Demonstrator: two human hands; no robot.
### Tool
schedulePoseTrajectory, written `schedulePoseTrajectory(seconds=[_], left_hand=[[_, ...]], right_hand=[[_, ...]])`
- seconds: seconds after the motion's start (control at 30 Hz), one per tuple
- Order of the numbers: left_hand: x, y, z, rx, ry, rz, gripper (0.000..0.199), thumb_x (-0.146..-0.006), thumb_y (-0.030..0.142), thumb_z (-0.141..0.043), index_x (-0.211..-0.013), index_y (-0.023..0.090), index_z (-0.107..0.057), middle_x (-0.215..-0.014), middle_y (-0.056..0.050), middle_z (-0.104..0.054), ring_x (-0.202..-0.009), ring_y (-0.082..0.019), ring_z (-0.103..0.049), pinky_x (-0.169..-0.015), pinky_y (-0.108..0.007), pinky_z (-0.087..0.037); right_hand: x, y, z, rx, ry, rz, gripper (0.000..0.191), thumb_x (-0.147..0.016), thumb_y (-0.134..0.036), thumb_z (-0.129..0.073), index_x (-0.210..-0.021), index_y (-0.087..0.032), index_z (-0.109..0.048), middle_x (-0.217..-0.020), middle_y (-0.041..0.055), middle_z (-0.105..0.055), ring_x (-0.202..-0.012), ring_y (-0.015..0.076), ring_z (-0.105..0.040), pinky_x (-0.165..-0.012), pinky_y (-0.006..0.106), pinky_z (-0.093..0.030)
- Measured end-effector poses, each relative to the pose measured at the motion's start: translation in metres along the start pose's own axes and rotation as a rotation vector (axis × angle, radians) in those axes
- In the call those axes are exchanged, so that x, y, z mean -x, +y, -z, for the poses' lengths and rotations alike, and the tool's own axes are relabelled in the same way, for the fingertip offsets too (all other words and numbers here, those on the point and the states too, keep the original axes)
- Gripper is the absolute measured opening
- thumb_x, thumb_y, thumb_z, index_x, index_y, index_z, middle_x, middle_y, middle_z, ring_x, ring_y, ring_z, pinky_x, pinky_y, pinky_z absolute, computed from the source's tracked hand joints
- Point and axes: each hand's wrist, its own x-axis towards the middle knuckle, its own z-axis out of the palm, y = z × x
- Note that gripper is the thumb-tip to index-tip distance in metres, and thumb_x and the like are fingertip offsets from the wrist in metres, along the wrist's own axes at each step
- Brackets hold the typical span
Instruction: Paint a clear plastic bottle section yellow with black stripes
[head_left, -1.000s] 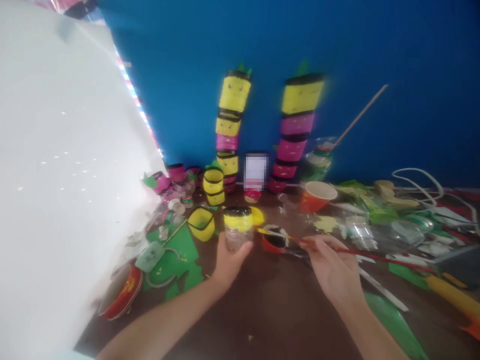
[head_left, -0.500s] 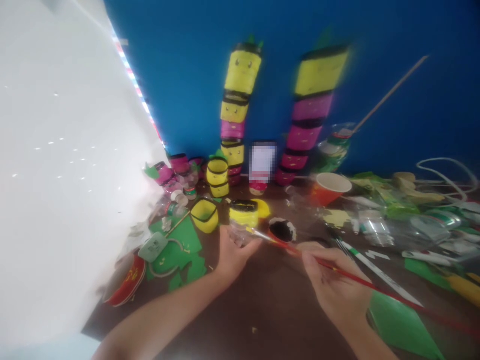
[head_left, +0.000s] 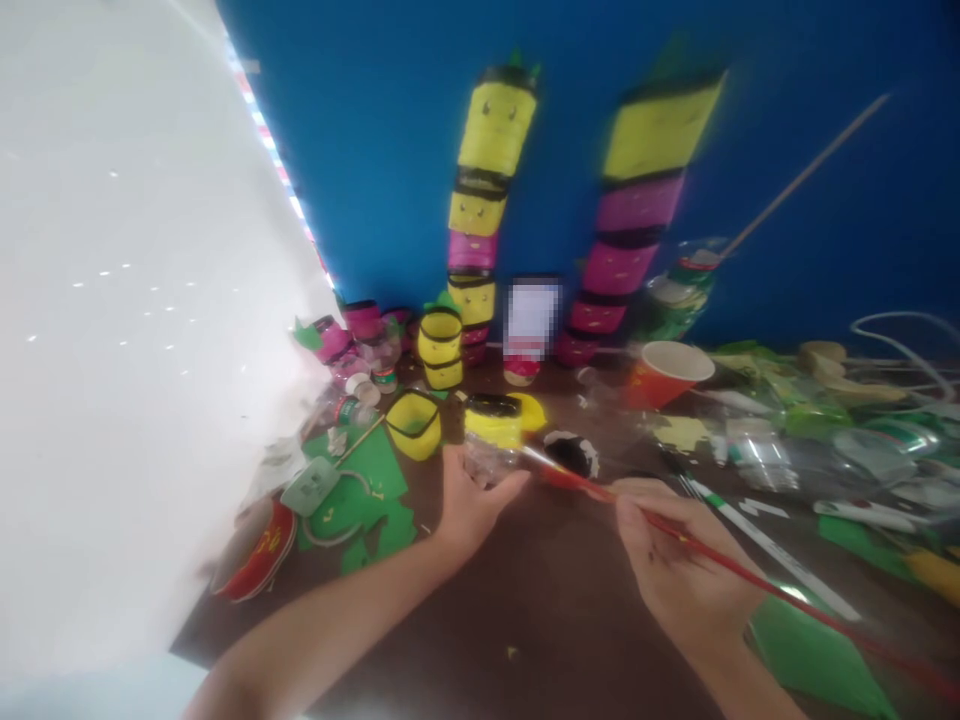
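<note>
My left hand (head_left: 474, 510) grips the lower, clear part of a plastic bottle piece (head_left: 492, 428), whose upper part is painted yellow with a black rim. In my right hand (head_left: 679, 550) is a long red paintbrush (head_left: 720, 565), closed between thumb and fingers. The brush tip points left and lies close to the right side of the bottle piece; whether it touches is blurred. Just right of the bottle piece stands a small cup with dark paint (head_left: 571, 458) inside. A yellow round lid or dish (head_left: 531, 410) sits behind the bottle piece.
Left are a yellow cup (head_left: 414, 425), green paper scraps (head_left: 379, 470), a grey plug (head_left: 309, 487) and a red container (head_left: 259, 550). Stacked painted cups (head_left: 472, 215) lean on the blue wall. At right stand an orange paper cup (head_left: 669, 375) and a clear bottle piece (head_left: 761, 455).
The brush tip has drawn slightly back to the right along the bottle piece with my right hand. The whole view has shifted a little. My left hand keeps its hold.
</note>
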Motion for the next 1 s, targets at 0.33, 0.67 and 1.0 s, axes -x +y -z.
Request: schedulePoseTrajectory(seconds=[0.33, 0.67, 1.0], left_hand=[[0.000, -0.001, -0.001, 0.021, 0.004, 0.004, 0.052, -0.053, 0.019, -0.085, -0.084, 0.020, -0.043, -0.078, 0.000, -0.066, -0.077, -0.018, -0.069, -0.077, -0.033, -0.054], [0.000, -0.005, 0.000, 0.015, -0.009, -0.024, 0.050, -0.055, 0.018, -0.084, -0.084, 0.020, -0.043, -0.079, 0.000, -0.066, -0.077, -0.017, -0.069, -0.075, -0.031, -0.054], [-0.001, -0.007, 0.001, 0.024, -0.009, -0.021, 0.051, -0.055, 0.014, -0.083, -0.084, 0.020, -0.042, -0.078, 0.002, -0.064, -0.076, -0.015, -0.069, -0.074, -0.029, -0.054]], right_hand=[[-0.001, -0.004, 0.001, 0.120, -0.041, 0.097, 0.019, -0.080, -0.006, -0.060, -0.086, -0.024, -0.062, -0.079, 0.0024, -0.069, -0.072, 0.0171, -0.066, -0.065, 0.033, -0.056], [0.003, -0.006, -0.005, 0.052, -0.108, 0.122, 0.026, -0.077, 0.000, -0.059, -0.092, -0.022, -0.062, -0.083, 0.0029, -0.070, -0.076, 0.0166, -0.068, -0.069, 0.032, -0.057], [-0.001, -0.013, -0.003, 0.091, -0.105, 0.167, 0.024, -0.078, -0.001, -0.057, -0.091, -0.021, -0.060, -0.080, 0.0038, -0.069, -0.075, 0.0170, -0.067, -0.068, 0.031, -0.056]])
